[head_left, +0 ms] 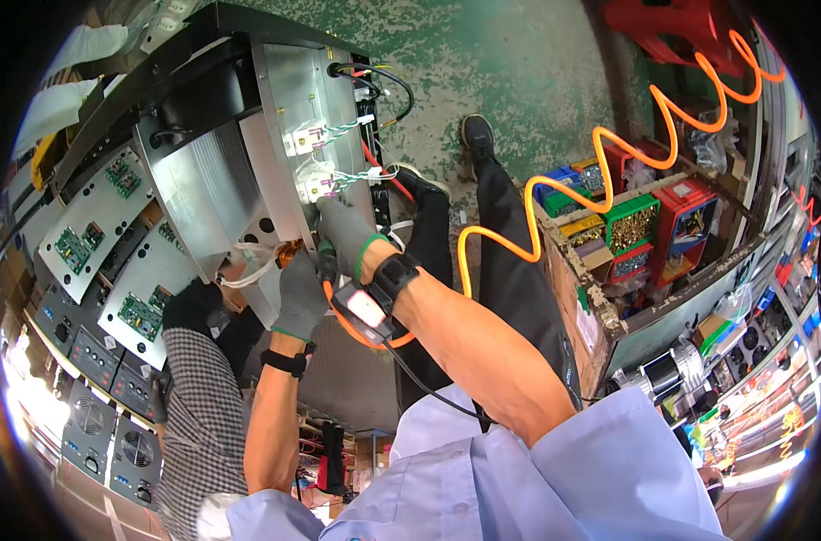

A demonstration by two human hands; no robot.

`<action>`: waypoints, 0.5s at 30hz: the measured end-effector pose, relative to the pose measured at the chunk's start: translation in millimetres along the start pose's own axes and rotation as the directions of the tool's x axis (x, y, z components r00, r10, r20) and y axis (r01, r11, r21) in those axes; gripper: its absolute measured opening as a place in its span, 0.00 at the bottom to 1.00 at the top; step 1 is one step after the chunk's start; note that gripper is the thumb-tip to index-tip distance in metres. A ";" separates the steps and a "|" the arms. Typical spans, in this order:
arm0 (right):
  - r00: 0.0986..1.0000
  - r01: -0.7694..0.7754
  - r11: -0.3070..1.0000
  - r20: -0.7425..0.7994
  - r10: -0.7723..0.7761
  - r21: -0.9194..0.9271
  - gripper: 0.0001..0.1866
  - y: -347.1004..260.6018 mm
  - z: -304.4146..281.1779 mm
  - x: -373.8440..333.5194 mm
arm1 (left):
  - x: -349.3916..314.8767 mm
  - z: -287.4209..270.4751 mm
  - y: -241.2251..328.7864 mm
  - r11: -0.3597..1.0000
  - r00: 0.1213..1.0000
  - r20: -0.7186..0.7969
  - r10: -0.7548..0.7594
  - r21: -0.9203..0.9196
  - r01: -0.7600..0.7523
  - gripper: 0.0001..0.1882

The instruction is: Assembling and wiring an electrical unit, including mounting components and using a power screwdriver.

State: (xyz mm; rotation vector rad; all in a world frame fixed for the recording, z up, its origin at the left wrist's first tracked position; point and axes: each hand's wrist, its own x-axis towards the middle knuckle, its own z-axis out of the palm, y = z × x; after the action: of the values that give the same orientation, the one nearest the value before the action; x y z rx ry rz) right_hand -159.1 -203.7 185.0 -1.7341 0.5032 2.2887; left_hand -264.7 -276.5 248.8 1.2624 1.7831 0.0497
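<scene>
A metal equipment chassis (280, 126) stands at an angle in front of me, with white connectors (310, 138) and thin wires on its side panel. My right hand (346, 233), in a grey glove, is closed around a dark air screwdriver (327, 260) just below the lower white connector (317, 183). From the tool's lower end runs an orange hose. My left hand (301, 296), also gloved, is beside the tool at the chassis's lower edge, close to a copper-coloured coil (288, 252). Its fingers are curled, and what they hold is hidden.
The coiled orange air hose (606, 140) stretches to the upper right. Bins of screws (631, 224) sit in a wooden-edged cart at right. Panels with green circuit boards (140, 316) stand at left, near another person's checked sleeve (199, 397). Black cables (397, 86) protrude from the chassis.
</scene>
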 end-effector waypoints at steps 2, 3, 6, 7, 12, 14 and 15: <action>0.968 0.238 0.959 0.120 -0.221 -0.155 0.11 12.4 -2.0 25.6 | -0.4 0.1 0.1 0.997 0.997 -0.050 0.054 -0.058 -0.057 0.12; 0.943 0.320 0.927 0.163 -0.291 -0.197 0.10 15.8 -3.1 33.5 | -0.3 0.1 0.1 0.987 0.999 -0.029 -0.015 -0.158 0.011 0.09; 0.586 0.768 0.346 0.373 -0.720 -0.539 0.09 13.4 -3.0 30.7 | 1.1 0.7 0.2 0.965 0.997 -0.007 -0.082 -0.251 0.077 0.06; 0.404 0.846 0.143 0.443 -0.800 -0.514 0.09 7.9 -1.6 21.2 | 2.7 0.0 0.0 0.967 0.997 -0.013 -0.080 -0.245 0.075 0.05; 1.000 0.004 0.999 0.029 -0.003 -0.032 0.10 -29.4 12.0 -41.7 | 0.3 0.5 3.2 0.988 0.999 -0.031 0.013 -0.154 -0.018 0.08; 0.999 0.034 0.993 0.028 -0.031 -0.115 0.10 -39.3 15.1 -54.8 | -0.2 3.4 2.9 0.911 0.995 -0.016 -0.102 -0.404 0.087 0.08; 0.996 0.073 0.984 0.058 -0.064 -0.164 0.09 -42.4 15.5 -57.7 | 0.2 5.5 1.5 0.914 0.996 -0.047 -0.072 -0.402 0.047 0.08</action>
State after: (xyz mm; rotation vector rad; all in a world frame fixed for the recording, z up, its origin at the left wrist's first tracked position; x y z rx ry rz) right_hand -140.8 -157.1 238.5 -1.7290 0.2448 2.3797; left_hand -259.9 -278.0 246.2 0.9172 1.7492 0.4037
